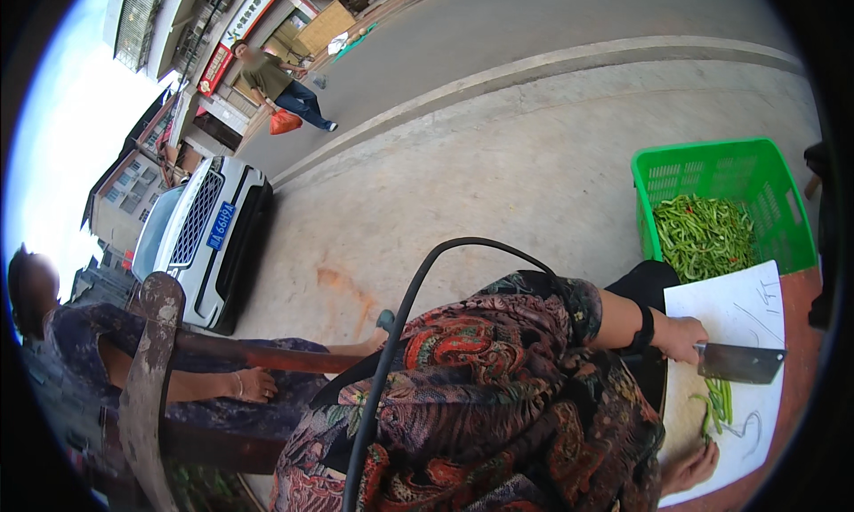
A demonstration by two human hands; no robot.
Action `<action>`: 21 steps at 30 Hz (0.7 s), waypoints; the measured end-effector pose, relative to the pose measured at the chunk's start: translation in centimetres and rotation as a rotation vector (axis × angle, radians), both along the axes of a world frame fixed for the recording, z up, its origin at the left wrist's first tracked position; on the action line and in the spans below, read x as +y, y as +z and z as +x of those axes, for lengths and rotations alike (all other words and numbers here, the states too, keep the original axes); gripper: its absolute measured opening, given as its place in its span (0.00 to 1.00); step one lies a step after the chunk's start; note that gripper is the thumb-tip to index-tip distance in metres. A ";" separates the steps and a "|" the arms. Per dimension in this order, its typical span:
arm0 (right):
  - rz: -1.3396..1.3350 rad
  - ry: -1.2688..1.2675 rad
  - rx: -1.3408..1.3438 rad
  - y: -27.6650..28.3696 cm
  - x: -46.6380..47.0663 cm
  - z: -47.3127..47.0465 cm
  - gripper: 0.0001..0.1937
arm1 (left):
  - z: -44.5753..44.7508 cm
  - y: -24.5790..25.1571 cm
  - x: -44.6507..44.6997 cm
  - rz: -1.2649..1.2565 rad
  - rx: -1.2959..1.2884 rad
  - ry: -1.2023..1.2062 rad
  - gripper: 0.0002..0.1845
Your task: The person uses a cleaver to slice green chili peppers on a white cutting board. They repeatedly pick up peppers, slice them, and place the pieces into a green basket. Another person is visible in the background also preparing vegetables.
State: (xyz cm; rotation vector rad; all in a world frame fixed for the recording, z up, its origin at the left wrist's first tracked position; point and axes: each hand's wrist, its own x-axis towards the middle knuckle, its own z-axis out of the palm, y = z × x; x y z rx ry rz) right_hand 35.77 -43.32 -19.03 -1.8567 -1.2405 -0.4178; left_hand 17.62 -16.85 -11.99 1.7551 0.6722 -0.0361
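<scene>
My right hand grips the handle of a cleaver, whose broad dark blade lies over the white board. Just beside the blade is a small bunch of slender green chili peppers; part of it is hidden under the cleaver. My left hand rests low on the board with curled fingers, its fingertips at the near end of one pepper. Dark handwritten strokes mark the board. A green plastic basket beyond it holds a heap of cut green peppers with a few red bits.
The board lies on a reddish-brown surface. A black cable arcs past my patterned clothing. On a wooden bench sits another person. A white car stands nearby, and a pedestrian carries an orange bag.
</scene>
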 end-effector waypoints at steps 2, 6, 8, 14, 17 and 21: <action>-0.089 -0.078 0.069 2.7 0.2 -2.0 0.10 | -0.4 0.3 0.0 0.088 -0.036 -0.023 0.12; -0.141 -0.199 0.225 5.1 0.8 -4.7 0.08 | -1.5 0.1 0.2 -0.168 -0.040 -0.024 0.12; -0.132 -0.240 0.188 5.3 0.8 -4.7 0.08 | -1.6 0.5 0.0 -0.214 -0.048 0.035 0.10; -0.112 -0.215 0.136 5.9 2.0 -5.0 0.10 | -1.5 2.5 -0.3 -0.248 -0.030 0.048 0.10; -0.106 -0.234 0.127 5.9 2.5 -5.0 0.09 | -1.6 2.1 -0.4 -0.213 -0.042 0.043 0.11; -0.116 -0.258 0.124 5.9 2.7 -5.0 0.09 | -1.7 1.7 -0.2 -0.246 -0.075 0.039 0.10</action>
